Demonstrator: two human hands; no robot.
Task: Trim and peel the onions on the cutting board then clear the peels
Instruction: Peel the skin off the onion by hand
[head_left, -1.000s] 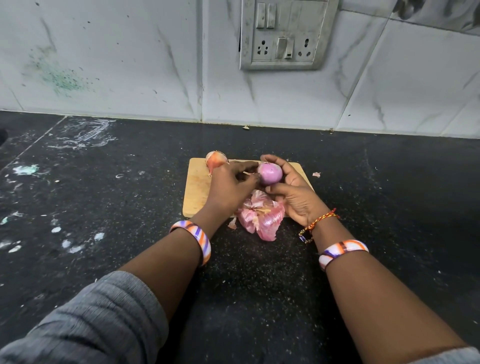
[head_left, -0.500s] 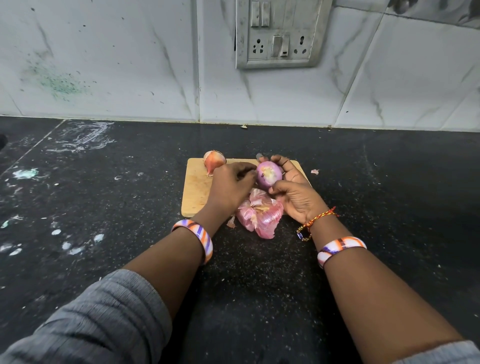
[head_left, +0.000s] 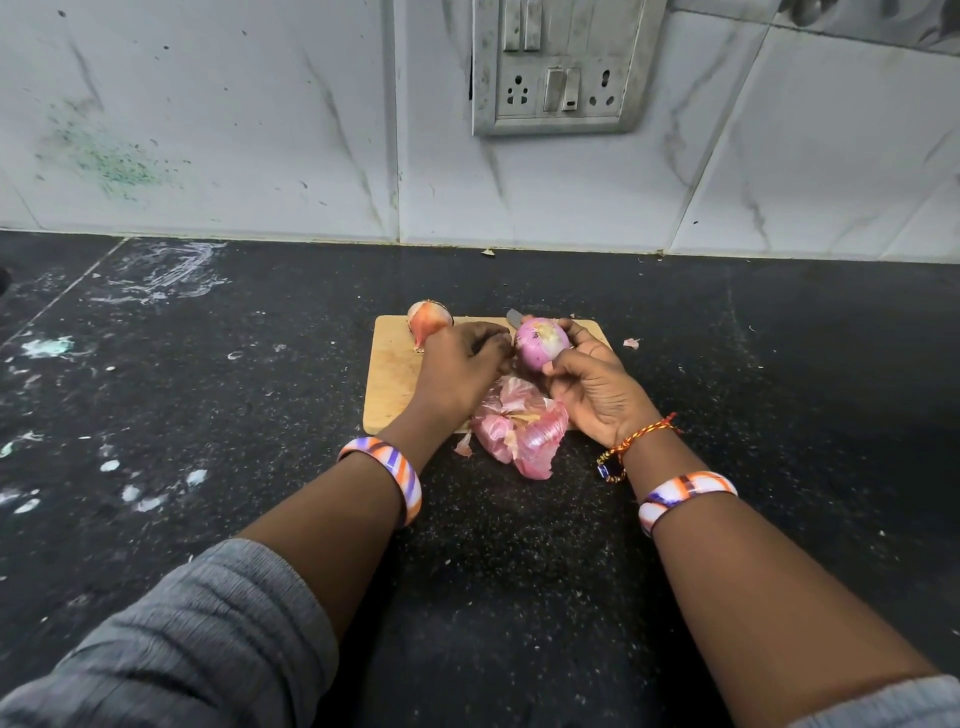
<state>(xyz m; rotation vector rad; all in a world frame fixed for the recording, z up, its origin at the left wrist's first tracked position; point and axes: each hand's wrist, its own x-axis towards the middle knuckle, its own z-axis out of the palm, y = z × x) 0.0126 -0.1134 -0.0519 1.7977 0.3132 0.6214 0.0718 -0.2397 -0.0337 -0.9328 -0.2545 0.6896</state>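
Note:
A peeled purple onion (head_left: 543, 344) is held above the far edge of the wooden cutting board (head_left: 393, 375) by my right hand (head_left: 597, 397), thumb and fingers curled round it. My left hand (head_left: 457, 366) is just left of that onion, its fingers curled toward it; whether they pinch anything is hidden. An unpeeled onion (head_left: 427, 323) lies on the board's far left corner. A pile of pink peels (head_left: 519, 428) hangs over the board's near edge. A grey knife tip (head_left: 514, 317) shows behind the peeled onion.
The board sits on a black speckled counter (head_left: 234, 395) with white smears on its left side. A tiled wall with a switch and socket plate (head_left: 558, 67) rises behind. A small peel scrap (head_left: 630, 342) lies right of the board.
My right hand has turned the peeled onion so that its cut end faces me. My left hand's fingers have drawn slightly back from it. The knife tip has come into view.

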